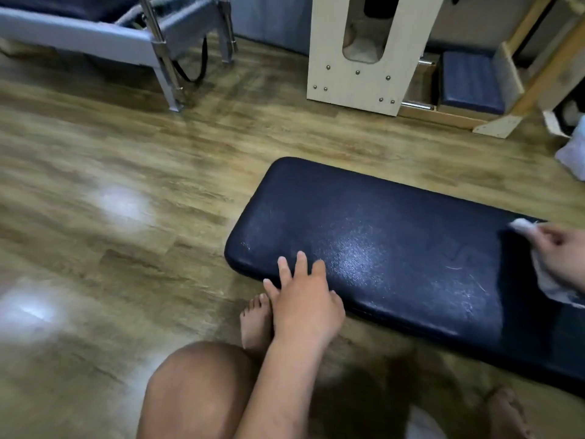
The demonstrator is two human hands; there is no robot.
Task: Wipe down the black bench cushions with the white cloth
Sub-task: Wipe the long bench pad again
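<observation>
The black bench cushion (380, 248) is lying flat on the wooden floor (126, 185), running from the view's centre toward 4 o'clock; the left hand (304, 302) is resting on its near edge at about 7 o'clock, fingers straight and spread, holding nothing; the right hand (563, 258), at 3 o'clock and partly cut off by the frame, is gripping the white cloth (552, 288) bunched against the cushion's top. The cloth is looking limp and light, so it is probably best kept wadded in the palm with the fingers pressing it flat. The cushion's skin is shining like slick vinyl over padding, so it is likely giving a little under pressure; on this smooth floor the 1 cushion may be sliding unless the free hand is bracing it.
</observation>
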